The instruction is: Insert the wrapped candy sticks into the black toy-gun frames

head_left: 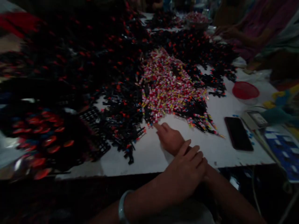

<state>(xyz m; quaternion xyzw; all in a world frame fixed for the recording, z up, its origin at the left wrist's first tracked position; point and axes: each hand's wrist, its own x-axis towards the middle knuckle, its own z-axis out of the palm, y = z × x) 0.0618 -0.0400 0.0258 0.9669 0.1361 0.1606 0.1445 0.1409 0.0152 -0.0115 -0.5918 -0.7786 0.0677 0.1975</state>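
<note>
My right hand (pixel 171 140) rests on the white table at the near edge of the pile. Its fingers are loosely curled, with one digit stretched towards the small parts; what it holds, if anything, is hidden. Across my right wrist lies my left hand (pixel 190 165), palm down, fingers apart. A pale bracelet (pixel 123 207) circles the left forearm. Just beyond the right hand spreads a heap of small pink, white, red and yellow pieces (pixel 165 84). Black plastic parts with orange tips (pixel 126 115) surround that heap on the left and behind.
Right of my hands lie a black phone (pixel 238 133), a red basket (pixel 245 90) and a small grey box (pixel 254 119). A blue sheet with white pieces (pixel 283 151) is at the right edge. Orange-rimmed items (pixel 44 130) crowd the left. Another person's arms (pixel 243 35) reach in at upper right.
</note>
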